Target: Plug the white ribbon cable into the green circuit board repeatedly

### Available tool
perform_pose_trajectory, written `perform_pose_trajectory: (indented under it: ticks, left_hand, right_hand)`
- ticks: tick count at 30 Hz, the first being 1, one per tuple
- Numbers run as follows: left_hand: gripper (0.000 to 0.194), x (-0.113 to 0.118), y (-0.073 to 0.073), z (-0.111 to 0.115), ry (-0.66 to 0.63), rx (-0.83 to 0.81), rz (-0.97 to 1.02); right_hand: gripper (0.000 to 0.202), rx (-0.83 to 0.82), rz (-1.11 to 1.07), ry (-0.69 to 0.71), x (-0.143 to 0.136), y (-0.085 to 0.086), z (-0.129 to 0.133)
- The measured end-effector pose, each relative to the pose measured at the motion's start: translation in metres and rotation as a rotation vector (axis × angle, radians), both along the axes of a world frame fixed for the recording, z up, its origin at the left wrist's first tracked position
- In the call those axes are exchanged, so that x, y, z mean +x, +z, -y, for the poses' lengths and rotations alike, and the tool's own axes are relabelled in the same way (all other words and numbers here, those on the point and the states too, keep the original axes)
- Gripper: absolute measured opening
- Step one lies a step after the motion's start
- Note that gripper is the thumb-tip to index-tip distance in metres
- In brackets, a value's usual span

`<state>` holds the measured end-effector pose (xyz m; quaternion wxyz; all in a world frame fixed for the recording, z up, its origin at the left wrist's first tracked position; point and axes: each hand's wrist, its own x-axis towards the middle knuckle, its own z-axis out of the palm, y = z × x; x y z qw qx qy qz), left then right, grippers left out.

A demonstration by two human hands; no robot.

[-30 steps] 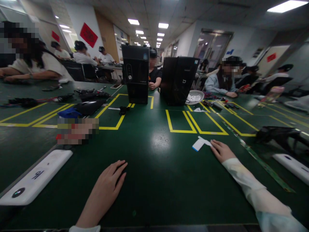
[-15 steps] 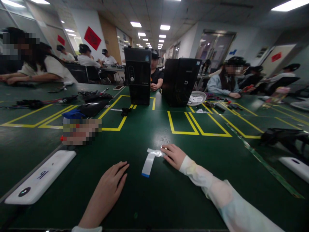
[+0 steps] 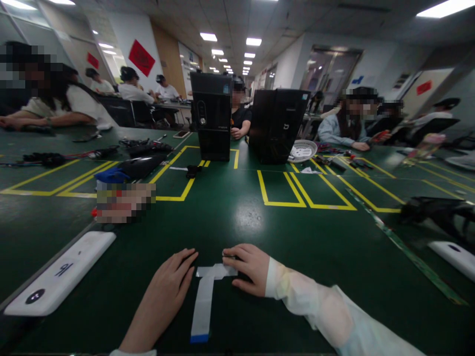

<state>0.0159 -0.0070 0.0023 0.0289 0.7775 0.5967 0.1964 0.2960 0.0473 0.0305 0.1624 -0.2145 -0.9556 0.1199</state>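
Note:
A flat, pale ribbon cable (image 3: 203, 306) with a blue end lies on the green table (image 3: 282, 316) in a T-like shape. My right hand (image 3: 248, 267) rests on the right end of its crosspiece, palm down, fingers stretched out and a little apart. Just left of the cable, my left hand (image 3: 174, 277) lies on the table with its fingers extended, holding nothing. Its fingertips come close to the cable's left end.
Two black computer towers (image 3: 211, 118) (image 3: 278, 126) stand at the far side. A white device (image 3: 61, 272) lies at the left, near a blurred-out object and dark cables (image 3: 48, 158). A white basket (image 3: 302, 151) is beside the right tower. People sit around.
My right hand has moved toward me and to the left, and the ribbon cable has slid with it, closer to my left hand. My left hand has stayed in place.

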Motion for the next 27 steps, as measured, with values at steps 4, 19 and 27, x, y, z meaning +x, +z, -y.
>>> perform_pose_trajectory:
  ticks: [4, 19, 27]
  left_hand:
    - [0.044, 0.0, 0.0, 0.0, 0.004, -0.006, 0.01]
    - [0.047, -0.002, -0.001, 0.001, 0.022, -0.052, -0.02]
    - [0.047, -0.002, -0.004, 0.0, 0.005, -0.027, -0.018]
  right_hand:
    - [0.054, -0.012, 0.007, 0.005, 0.001, 0.004, 0.002]
    - [0.053, 0.284, 0.053, -1.011, 0.127, -0.033, -0.091]
    - [0.062, 0.1, 0.163, -1.836, 0.274, -0.022, -0.075]
